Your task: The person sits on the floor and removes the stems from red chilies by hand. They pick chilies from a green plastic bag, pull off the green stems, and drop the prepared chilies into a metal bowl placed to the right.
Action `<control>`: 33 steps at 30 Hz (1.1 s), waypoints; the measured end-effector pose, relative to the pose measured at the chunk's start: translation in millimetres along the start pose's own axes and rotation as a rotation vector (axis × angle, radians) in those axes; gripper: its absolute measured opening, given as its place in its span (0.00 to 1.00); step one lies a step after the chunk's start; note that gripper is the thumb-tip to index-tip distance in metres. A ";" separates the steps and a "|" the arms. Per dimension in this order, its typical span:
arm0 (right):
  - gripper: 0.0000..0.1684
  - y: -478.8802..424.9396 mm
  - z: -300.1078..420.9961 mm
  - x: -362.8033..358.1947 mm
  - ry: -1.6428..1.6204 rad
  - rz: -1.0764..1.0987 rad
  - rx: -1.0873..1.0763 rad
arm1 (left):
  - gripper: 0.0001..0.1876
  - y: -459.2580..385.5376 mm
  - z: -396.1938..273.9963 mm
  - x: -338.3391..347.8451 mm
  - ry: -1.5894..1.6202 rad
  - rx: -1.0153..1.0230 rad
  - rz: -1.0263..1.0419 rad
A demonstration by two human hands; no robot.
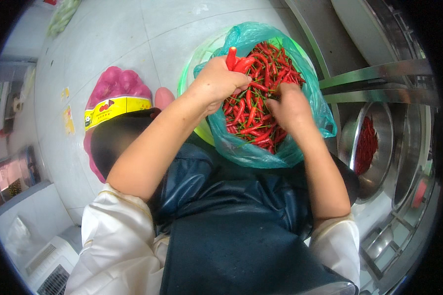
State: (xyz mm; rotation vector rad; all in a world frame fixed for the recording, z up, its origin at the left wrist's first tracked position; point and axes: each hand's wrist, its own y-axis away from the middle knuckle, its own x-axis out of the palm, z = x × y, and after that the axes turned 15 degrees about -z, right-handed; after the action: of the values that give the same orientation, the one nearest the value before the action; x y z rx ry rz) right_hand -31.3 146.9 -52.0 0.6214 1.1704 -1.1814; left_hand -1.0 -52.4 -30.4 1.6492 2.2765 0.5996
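Note:
Several red chili peppers [241,63] are gripped in my left hand [221,79], which is over the left side of an open teal plastic bag [240,155]. The bag is full of red chilies with green stems [251,114] and rests in a bright green tub [182,79]. My right hand [293,107] reaches down among the chilies at the right side of the bag. It is blurred and its fingertips are partly hidden, so whether it grips a chili does not show.
A pink net bag of onions [120,83] with a yellow label lies on the tiled floor at left. Right of me, a steel bowl [384,147] holds more red chilies, beside a metal rack [384,73]. A white appliance [48,265] stands at lower left.

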 end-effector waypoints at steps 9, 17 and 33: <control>0.11 -13.3 0.2 -10.1 -0.251 0.140 0.031 | 0.06 6.8 -7.1 0.1 -0.214 0.000 0.251; 0.13 -18.6 30.7 -46.7 -0.631 -0.309 0.017 | 0.14 27.9 -21.1 23.6 0.171 0.215 0.317; 0.08 -16.1 -29.1 51.5 -0.035 -0.038 -0.191 | 0.13 -15.4 13.6 5.4 -0.196 0.464 0.077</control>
State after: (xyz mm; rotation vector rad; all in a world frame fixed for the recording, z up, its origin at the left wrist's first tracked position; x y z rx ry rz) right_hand -59.8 147.7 -106.2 0.4338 1.2527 -1.0929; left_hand -9.5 -49.1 -49.6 1.9016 2.3295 -0.0906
